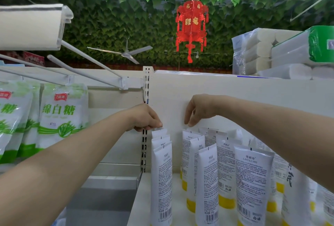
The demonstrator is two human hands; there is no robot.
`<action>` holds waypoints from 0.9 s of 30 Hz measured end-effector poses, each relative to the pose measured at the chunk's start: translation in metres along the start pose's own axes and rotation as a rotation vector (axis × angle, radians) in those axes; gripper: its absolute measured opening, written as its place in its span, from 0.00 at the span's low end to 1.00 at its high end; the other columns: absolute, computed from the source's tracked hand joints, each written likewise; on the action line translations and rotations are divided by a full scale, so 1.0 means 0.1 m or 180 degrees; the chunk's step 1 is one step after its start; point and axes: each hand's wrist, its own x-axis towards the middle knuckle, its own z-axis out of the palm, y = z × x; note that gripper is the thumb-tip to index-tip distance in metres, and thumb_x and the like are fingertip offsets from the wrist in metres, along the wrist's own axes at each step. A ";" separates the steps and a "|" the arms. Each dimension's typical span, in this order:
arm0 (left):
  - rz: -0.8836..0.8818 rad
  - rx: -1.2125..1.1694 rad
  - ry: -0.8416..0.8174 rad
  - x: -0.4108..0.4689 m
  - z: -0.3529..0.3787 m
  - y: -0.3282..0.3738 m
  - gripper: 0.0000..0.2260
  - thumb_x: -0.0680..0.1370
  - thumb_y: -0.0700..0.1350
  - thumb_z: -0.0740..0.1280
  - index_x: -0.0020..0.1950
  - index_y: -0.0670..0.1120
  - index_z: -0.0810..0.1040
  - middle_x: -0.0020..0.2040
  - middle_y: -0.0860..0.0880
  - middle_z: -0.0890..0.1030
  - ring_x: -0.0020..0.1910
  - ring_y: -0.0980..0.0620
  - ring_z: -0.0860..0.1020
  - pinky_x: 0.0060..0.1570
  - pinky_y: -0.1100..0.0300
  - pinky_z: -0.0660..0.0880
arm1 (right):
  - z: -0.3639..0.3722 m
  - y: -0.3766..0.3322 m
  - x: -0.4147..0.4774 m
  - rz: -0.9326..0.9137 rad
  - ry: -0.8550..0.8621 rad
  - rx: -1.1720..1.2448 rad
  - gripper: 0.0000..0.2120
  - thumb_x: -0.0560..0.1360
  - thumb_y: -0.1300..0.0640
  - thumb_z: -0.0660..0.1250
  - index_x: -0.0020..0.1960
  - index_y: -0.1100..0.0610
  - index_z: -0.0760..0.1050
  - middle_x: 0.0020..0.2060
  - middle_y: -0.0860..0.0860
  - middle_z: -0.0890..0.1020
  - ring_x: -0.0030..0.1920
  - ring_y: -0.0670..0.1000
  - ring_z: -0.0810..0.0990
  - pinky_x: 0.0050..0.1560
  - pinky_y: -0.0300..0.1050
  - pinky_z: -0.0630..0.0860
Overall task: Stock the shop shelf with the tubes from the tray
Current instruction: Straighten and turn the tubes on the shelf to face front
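Nearest, well to the right of the slotted post [146,135], white tubes [253,180] stand cap-down on the shelf [178,207], crimped ends up and yellow caps at the bottom. They crowd in uneven rows that run back toward the rear panel [244,97]. Just right of the post, three more tubes stand in single file, the front tube [161,180] closest to the camera.

Both forearms reach in over the shelf. The left hand [144,117] sits right at the post. Its grip is closed tight: curled fingers and thumb pinch the crimped top of the rear tube [160,132] in that file. The right hand [198,110] hangs to the right of the post, wrist up and fingers pointing down over the back tubes of the next row. Its grip is narrow, with a small gap between thumb and fingers and nothing held in it. The fingertips are just above a tube top, and I cannot tell whether they touch it.

Left of the post, sugar bags [61,110] hang on white pegs [90,70], below a price-label holder [32,27]. Far right of it, wrapped paper rolls [253,50] sit on top of the unit. Above and behind the post, a red lantern [191,27] and a ceiling fan [126,53] hang from a ceiling of green leaves [126,9].
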 end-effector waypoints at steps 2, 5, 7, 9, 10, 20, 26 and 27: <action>0.0032 0.0022 -0.0030 0.00 -0.01 -0.01 0.04 0.76 0.42 0.71 0.48 0.44 0.85 0.35 0.47 0.77 0.32 0.54 0.70 0.29 0.64 0.66 | 0.03 -0.01 0.02 -0.0035 0.0001 -0.0097 0.07 0.69 0.56 0.78 0.45 0.47 0.85 0.36 0.43 0.79 0.39 0.45 0.75 0.45 0.41 0.77; 0.0130 0.0092 -0.0093 0.00 -0.02 -0.02 0.03 0.75 0.42 0.72 0.46 0.46 0.85 0.37 0.46 0.78 0.35 0.52 0.71 0.29 0.65 0.66 | 0.07 -0.03 0.03 -0.0108 0.0018 -0.0269 0.09 0.68 0.58 0.78 0.48 0.50 0.86 0.32 0.42 0.78 0.35 0.42 0.73 0.34 0.35 0.69; 0.0245 0.0170 -0.0038 0.01 -0.01 -0.03 0.02 0.74 0.42 0.74 0.44 0.48 0.85 0.36 0.50 0.80 0.34 0.54 0.73 0.29 0.66 0.67 | 0.09 -0.03 0.05 -0.0152 0.0036 -0.0412 0.09 0.68 0.58 0.78 0.48 0.51 0.86 0.33 0.41 0.78 0.35 0.40 0.73 0.33 0.34 0.68; 0.0373 0.0279 0.0125 0.03 0.01 -0.04 0.02 0.72 0.42 0.75 0.42 0.50 0.85 0.35 0.54 0.82 0.36 0.57 0.77 0.34 0.68 0.70 | 0.11 -0.03 0.08 -0.0167 0.0077 -0.0429 0.07 0.68 0.56 0.78 0.46 0.51 0.86 0.35 0.42 0.80 0.38 0.41 0.75 0.36 0.35 0.69; 0.0408 0.0321 0.0208 0.04 0.02 -0.05 0.02 0.72 0.43 0.76 0.41 0.50 0.85 0.36 0.55 0.83 0.38 0.59 0.79 0.37 0.68 0.71 | 0.11 -0.02 0.09 -0.0171 0.0099 -0.0417 0.07 0.68 0.56 0.78 0.45 0.51 0.85 0.36 0.42 0.81 0.39 0.42 0.76 0.38 0.35 0.71; 0.0429 0.0535 0.0645 0.11 0.13 -0.03 0.01 0.71 0.42 0.74 0.41 0.46 0.86 0.37 0.55 0.83 0.40 0.58 0.80 0.39 0.66 0.75 | 0.17 0.00 0.14 -0.0119 0.0272 -0.0409 0.09 0.69 0.55 0.78 0.48 0.54 0.86 0.43 0.49 0.85 0.47 0.50 0.81 0.50 0.43 0.79; 0.0435 0.0631 0.0722 0.13 0.15 -0.01 0.01 0.72 0.41 0.74 0.41 0.45 0.86 0.33 0.59 0.80 0.36 0.62 0.77 0.35 0.67 0.72 | 0.18 -0.01 0.17 -0.0085 0.0293 -0.0352 0.11 0.68 0.54 0.79 0.49 0.55 0.86 0.43 0.49 0.85 0.48 0.50 0.81 0.46 0.41 0.77; 0.0436 0.0636 0.0734 0.13 0.16 -0.02 0.01 0.72 0.41 0.74 0.41 0.45 0.86 0.33 0.59 0.80 0.36 0.63 0.76 0.34 0.67 0.71 | 0.18 -0.01 0.18 -0.0073 0.0299 -0.0350 0.11 0.68 0.54 0.79 0.49 0.55 0.86 0.45 0.50 0.85 0.49 0.51 0.81 0.47 0.41 0.77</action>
